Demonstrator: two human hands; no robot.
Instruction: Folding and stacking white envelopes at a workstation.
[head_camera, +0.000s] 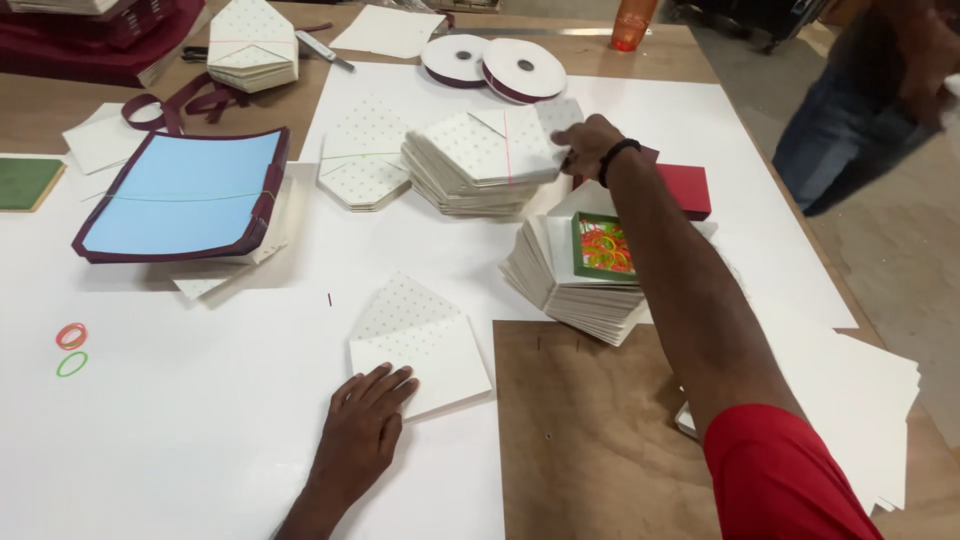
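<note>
While your left hand (362, 432) is lying flat at the lower centre of the frame, fingers spread narrowly and pressing the near corner of a single dotted envelope (420, 345) against the white sheet (200, 440), your right hand (588, 143) is reaching to the upper centre, fingers curled around the right edge of the tall banded stack of envelopes (485, 160); whether they are pinching one piece or the whole bundle, I cannot tell. You are probably doing best to keep the left palm steady so the loose envelope is not sliding, and to be lifting from the stack's edge rather than dragging it, since the pink band looks thin. Counting around you: two ribbon spools (495, 65) are sitting at the top centre, two loose rubber bands (71, 348) are lying at the left, and one small green tray of rubber bands (604, 248) is resting on a fanned pile right of centre. One blue-faced folder (180, 192) is lying at the upper left, and three banded envelope bundles are showing in all. Another person is standing at the upper right.
</note>
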